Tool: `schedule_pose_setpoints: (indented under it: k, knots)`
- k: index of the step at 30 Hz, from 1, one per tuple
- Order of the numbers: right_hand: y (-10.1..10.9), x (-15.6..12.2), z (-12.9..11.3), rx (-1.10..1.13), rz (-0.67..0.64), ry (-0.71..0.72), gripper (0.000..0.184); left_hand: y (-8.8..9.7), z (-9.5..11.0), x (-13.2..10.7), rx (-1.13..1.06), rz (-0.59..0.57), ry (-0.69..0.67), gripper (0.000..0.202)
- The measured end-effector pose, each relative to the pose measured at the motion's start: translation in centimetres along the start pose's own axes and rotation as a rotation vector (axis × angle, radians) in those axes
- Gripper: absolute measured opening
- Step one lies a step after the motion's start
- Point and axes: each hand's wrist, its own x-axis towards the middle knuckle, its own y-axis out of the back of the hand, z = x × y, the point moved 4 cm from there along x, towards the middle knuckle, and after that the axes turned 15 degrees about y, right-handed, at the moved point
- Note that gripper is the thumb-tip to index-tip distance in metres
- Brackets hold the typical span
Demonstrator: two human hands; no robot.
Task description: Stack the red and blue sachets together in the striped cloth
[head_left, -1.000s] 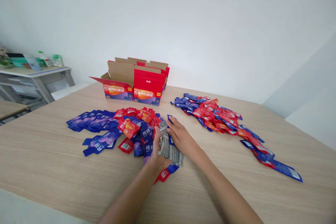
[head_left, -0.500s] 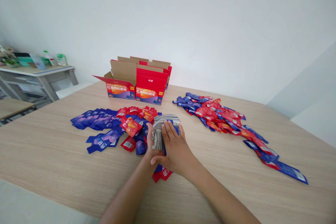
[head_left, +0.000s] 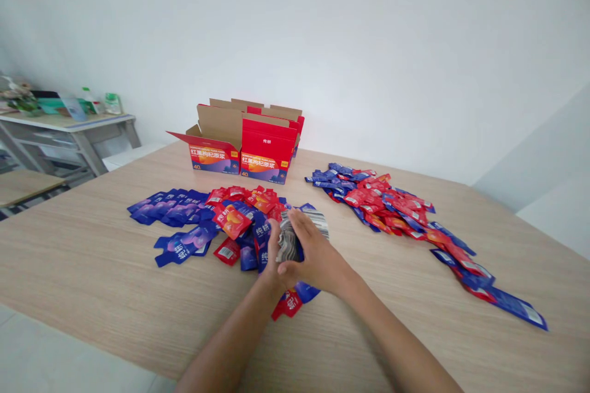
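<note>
A thick stack of flat pouches (head_left: 289,244) is squeezed between my two hands at the middle of the table, its grey striped edges facing up. My left hand (head_left: 275,270) presses on its left side, thumb upright. My right hand (head_left: 317,256) covers the right side with fingers stretched along it. Against the left hand lies a mixed pile of blue and red pouches (head_left: 233,221). Some red and blue pouches (head_left: 288,305) stick out under my wrists. The lower part of the stack is hidden by my palms.
Open red and blue cartons (head_left: 265,163) stand behind the pile near the wall. To the right, a long heap of red and blue pouches (head_left: 373,196) trails toward the front right. A side table (head_left: 87,124) at the far left holds bottles and flowers.
My hands and the stack have shifted slightly right. The right hand's fingers have moved up and round the stack's side, and the striped edges have fanned rightward.
</note>
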Motion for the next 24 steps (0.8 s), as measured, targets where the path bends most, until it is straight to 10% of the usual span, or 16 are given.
schedule_pose_setpoints:
  k: [7,17,24]
  knots:
    - [-0.9,-0.2,-3.9,0.149,0.188,0.106,0.059,0.2,1.8,-0.8,-0.151,0.080,-0.094,0.054]
    - [0.6,-0.5,1.6,0.349,0.565,-0.137,0.054,-2.2,-2.7,-0.2,-0.137,0.073,0.183,0.069]
    - [-1.3,0.2,-1.8,0.647,0.398,-0.054,0.051,-1.2,1.4,-1.0,-0.149,0.228,-0.046,0.072]
